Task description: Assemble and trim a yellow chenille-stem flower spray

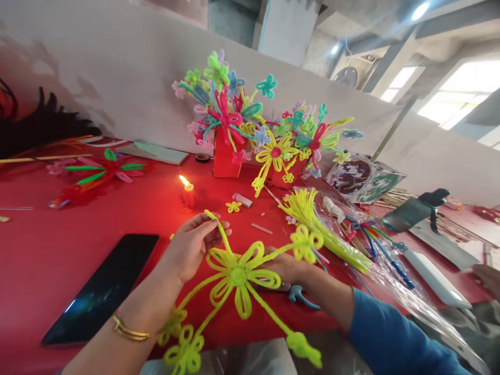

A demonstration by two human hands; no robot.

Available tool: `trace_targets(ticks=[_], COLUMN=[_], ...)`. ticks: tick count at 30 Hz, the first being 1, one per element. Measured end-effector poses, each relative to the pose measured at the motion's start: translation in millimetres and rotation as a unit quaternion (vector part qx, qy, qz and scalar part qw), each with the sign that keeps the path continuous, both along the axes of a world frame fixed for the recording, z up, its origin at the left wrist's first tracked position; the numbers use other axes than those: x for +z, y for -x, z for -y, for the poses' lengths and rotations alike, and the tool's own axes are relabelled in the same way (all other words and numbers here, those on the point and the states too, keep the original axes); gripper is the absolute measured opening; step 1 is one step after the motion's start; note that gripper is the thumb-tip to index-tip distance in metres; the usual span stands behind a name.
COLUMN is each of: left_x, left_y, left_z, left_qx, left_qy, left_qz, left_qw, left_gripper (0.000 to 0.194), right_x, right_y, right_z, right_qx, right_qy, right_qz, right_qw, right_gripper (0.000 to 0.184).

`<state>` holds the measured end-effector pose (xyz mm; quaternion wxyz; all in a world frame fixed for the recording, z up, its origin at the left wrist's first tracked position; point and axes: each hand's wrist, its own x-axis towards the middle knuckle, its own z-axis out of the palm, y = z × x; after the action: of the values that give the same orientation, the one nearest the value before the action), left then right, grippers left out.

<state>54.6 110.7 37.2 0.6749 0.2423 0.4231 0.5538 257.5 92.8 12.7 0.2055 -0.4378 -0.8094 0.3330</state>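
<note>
A yellow-green pipe-cleaner flower (pixel 238 277) with looped petals and several long arms hangs in front of me above the table. Small looped blossoms tip some arms; the lower right one ends in a bud-like lump. My left hand (pixel 195 242) pinches the bare upper arm near its end. Behind the right petals, my right hand (pixel 287 268) is closed around the flower, its fingertips mostly hidden. Blue-handled scissors (pixel 302 297) lie just under my right wrist.
A lit candle (pixel 188 194) burns beyond my left hand. A black phone (pixel 103 289) lies at left. Pipe-cleaner bouquets (pixel 226 112) stand at the back. Yellow pipe cleaners (pixel 328 229), plastic wrap and a bottle (pixel 414 211) are at right. Another person's hand (pixel 486 276) shows at the right edge.
</note>
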Motion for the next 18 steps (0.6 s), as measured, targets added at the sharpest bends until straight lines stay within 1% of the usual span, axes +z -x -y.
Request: trace_targets(ticks=[2,3,6,9,12,14,18], left_x=[-9.3,-13.6,-24.0,-29.4,-30.7,-30.7,-31.2], left_y=[0,0,2,2,2,2,1], left_z=[-1,-1,-3,-3,-1,0,2], left_qx=[-0.008,-0.010,-0.013,-0.012,-0.013,-0.016,-0.019], left_qy=[0.011,0.014,0.020,0.025,0.028,0.030,0.035], left_qz=[-0.001,-0.002,-0.005,-0.003,0.002,0.004,0.004], left_qw=[1.000,1.000,1.000,1.000,1.000,0.999,0.999], left_gripper=[0.010,0.010,0.010,0.011,0.016,0.020,0.027], right_x=[-4.2,-4.6,1.1,12.0,17.5,14.7,-0.8], right_y=[3,2,-1,5,24,38,60], right_z=[-17,-27,-57,-87,-112,-125,-141], right_qx=[0.014,0.011,-0.034,-0.061,-0.082,-0.106,-0.142], right_qy=[0.004,0.000,-0.034,-0.069,-0.086,-0.085,-0.079], right_qz=[0.024,0.037,0.072,0.116,0.181,0.228,0.294], right_qw=[1.000,0.999,0.996,0.989,0.976,0.964,0.942], right_gripper=[0.020,0.022,0.027,0.029,0.026,0.028,0.037])
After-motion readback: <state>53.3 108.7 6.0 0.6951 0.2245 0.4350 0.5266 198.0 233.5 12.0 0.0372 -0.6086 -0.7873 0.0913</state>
